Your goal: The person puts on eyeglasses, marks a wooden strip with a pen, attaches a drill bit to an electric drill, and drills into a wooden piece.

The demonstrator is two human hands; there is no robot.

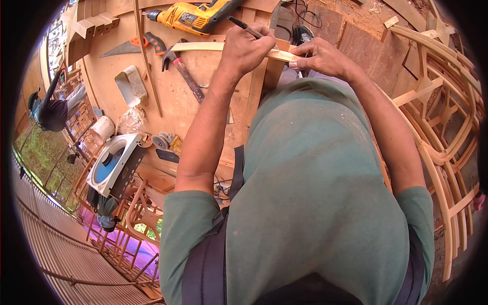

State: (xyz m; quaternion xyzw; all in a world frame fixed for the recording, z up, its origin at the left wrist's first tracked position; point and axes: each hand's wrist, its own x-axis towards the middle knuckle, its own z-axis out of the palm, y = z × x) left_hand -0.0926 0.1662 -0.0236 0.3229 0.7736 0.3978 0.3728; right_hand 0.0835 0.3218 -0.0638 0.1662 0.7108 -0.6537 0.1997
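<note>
A black pen [245, 26] is gripped in my left hand [247, 50], its fingers closed around it, with its rear end pointing up and left. That hand rests against a narrow pale wooden strip [198, 47], which runs across the bench edge. My right hand [325, 58] pinches the strip near its right end between thumb and fingers. Where the pen tip meets the wood is hard to make out. Left of my left forearm lies a claw hammer [188, 79] with a red handle. Beyond it are a handsaw [133, 47] with an orange-black handle and a yellow drill [195, 18].
The plywood bench [178, 122] carries an open metal container [131, 85], a plastic bag [132, 121] and a white machine with a blue disc [109, 165]. Curved wooden chair frames [447, 117] stand at right. Two people, one at left [53, 109] and one lower [105, 208], are in the background.
</note>
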